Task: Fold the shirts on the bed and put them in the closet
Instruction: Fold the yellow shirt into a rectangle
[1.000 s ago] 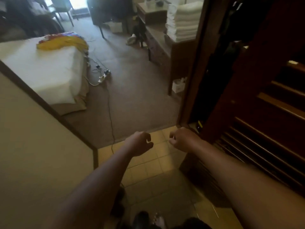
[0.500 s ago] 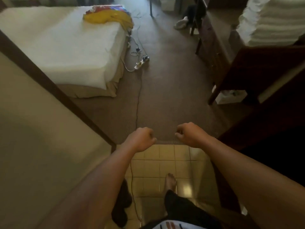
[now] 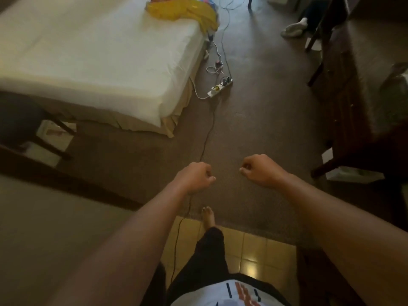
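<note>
My bare foot (image 3: 207, 217) stands where the yellow tiles (image 3: 260, 250) meet the brown carpet (image 3: 265, 120). Ahead of it, my left hand (image 3: 194, 176) and right hand (image 3: 260, 170) are both curled into loose fists and hold nothing. A black cable (image 3: 207, 138) runs on to a power strip (image 3: 219, 87) beside the bed (image 3: 88, 51). At the bed's far corner lies a yellow bundle, probably the shirts (image 3: 183, 12).

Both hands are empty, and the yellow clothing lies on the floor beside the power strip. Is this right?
Not quite. The head view shows the yellow clothing on the bed's far corner, not the floor. The power strip is on the carpet; left hand and right hand are empty.
</note>
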